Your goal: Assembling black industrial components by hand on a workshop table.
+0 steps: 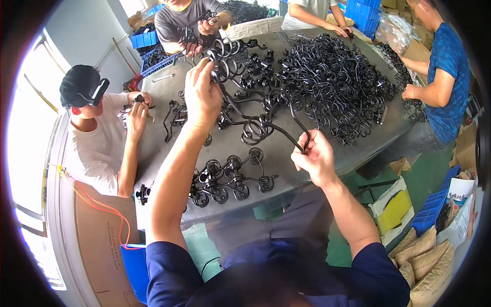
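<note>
Over the table's near side I hold up a black coiled wire spring point(255, 132) with long bent arms. My right hand point(318, 159) is closed on the bent end of its wire. My left hand point(202, 97) is raised higher, fingers closed round the spring's other part near large coils point(225, 53); its exact grip is partly hidden. Below my hands lies a row of black springs with block-like fittings point(233, 179). Beyond stands a big tangled heap of black springs point(332, 82).
Co-workers surround the grey table point(286, 176): one at left in a black cap point(82, 84), one at right in a blue shirt point(451, 66), others across. A wrench point(163, 78) lies at far left. Blue crates point(364, 18) and brown sacks point(427, 261) stand around.
</note>
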A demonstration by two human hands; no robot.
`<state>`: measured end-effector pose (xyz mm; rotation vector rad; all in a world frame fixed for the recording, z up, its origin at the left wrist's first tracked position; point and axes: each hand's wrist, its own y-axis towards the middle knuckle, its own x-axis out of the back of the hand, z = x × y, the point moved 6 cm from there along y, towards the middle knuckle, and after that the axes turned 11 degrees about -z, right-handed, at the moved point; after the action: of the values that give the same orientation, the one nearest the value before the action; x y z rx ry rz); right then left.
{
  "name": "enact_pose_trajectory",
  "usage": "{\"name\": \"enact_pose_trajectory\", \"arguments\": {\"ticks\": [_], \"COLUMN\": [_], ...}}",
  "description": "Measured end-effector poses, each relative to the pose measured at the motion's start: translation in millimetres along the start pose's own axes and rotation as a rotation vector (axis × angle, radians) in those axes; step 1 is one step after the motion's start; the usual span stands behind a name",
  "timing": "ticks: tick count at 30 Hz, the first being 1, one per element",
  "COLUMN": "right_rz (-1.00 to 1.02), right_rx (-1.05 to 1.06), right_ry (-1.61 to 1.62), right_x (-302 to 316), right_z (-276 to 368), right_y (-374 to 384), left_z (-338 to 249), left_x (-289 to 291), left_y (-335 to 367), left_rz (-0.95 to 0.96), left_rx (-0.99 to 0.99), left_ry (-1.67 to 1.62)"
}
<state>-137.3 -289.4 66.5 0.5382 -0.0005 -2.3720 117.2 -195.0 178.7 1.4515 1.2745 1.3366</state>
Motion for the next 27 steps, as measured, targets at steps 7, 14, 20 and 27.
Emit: {"name": "enact_pose_trajectory", "arguments": {"ticks": [7, 14, 20, 27], "right_rz": [0.066, 0.155, 0.206, 0.258], "right_rx": [0.075, -0.005, 0.077, 0.057], "right_ry": [-0.015, 0.086, -0.056, -0.064], "right_x": [2, 10, 14, 13], "right_z": [4, 14, 24, 35], "right_y": [-3, -6, -10, -11], "left_z": [0, 8, 11, 21], "left_x": [10, 16, 17, 15], "left_y": [4, 1, -5, -11], "left_rz": [-0.004, 0.028, 0.105, 0.214], "left_rx": [0.056, 0.108, 0.196, 0.411], "left_ry": [0.036, 0.005, -0.074, -0.242]}}
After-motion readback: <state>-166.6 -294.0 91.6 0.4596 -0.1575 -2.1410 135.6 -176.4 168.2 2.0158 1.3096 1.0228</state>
